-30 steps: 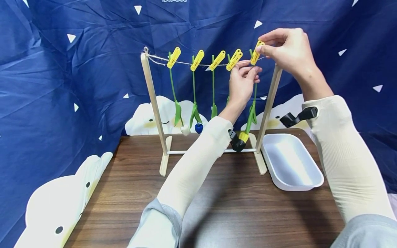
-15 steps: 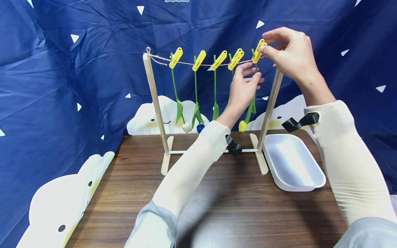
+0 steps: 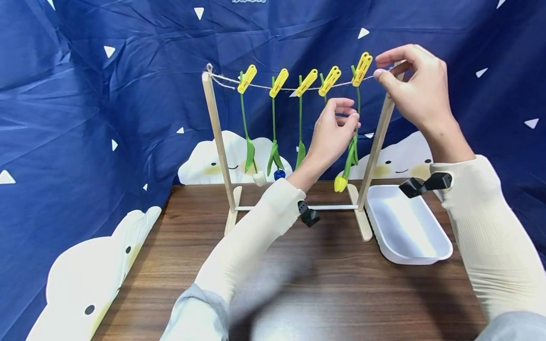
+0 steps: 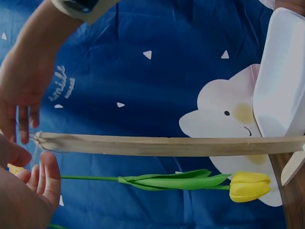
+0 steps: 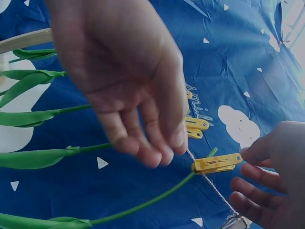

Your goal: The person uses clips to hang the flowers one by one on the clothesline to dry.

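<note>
My right hand point(image 3: 420, 85) is beside the rightmost yellow clothespin point(image 3: 362, 69), thumb and fingers slightly bent. In the right wrist view its fingertips sit close to the clothespin's handle end; whether they touch is unclear. That clothespin holds a green stem on the twine point(image 5: 217, 191); the yellow tulip point(image 3: 340, 183) hangs head down from it. My left hand point(image 3: 333, 129), fingers loosely bent and holding nothing, is just left of this stem below the twine. Further left hang a white tulip point(image 3: 259, 178) and a blue tulip point(image 3: 279, 174); my left arm hides other blooms.
A wooden frame point(image 3: 218, 137) stands on the brown table point(image 3: 358, 293), twine strung between its posts. Several more yellow clothespins point(image 3: 306, 83) grip stems along the twine. Right of the frame sits a white tray point(image 3: 409, 232). A blue cloth point(image 3: 141, 61) hangs behind.
My right hand has let go of the rightmost clothespin and drawn away to the right. My left hand has lowered from the twine. The yellow tulip hangs on its own.
</note>
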Demonstrator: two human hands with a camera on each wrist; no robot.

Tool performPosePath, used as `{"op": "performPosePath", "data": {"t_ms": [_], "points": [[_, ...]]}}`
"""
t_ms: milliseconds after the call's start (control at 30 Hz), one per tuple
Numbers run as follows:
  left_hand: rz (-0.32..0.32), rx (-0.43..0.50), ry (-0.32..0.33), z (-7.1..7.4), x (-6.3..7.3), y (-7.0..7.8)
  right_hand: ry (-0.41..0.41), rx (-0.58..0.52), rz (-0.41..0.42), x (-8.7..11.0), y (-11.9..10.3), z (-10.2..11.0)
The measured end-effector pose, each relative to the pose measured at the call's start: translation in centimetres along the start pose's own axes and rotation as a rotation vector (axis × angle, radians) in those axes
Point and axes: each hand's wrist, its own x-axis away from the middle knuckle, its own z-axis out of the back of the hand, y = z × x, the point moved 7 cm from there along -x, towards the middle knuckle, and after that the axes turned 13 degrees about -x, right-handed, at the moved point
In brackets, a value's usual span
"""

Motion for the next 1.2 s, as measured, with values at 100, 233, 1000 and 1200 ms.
{"op": "performPosePath", "data": {"t_ms": [100, 233, 1000, 1200], "points": [[-0.036, -0.004, -0.017, 0.7, 0.7, 0.2, 0.016, -0.006, 0.039, 0.9, -0.2, 0.3], [-0.089, -0.043, -0.035, 1.7, 1.7, 0.5, 0.030, -0.015, 0.026, 2.2, -0.1, 0.9], [-0.209, -0.487, 0.214, 18.4, 11.9, -8.0, -0.074, 0.145, -0.017, 13.3, 4.8, 4.6], [-0.166, -0.625, 0.267, 21.9, 15.0, -11.9, -0.117, 0.177, -0.102, 16.4, 7.9, 5.6]]}}
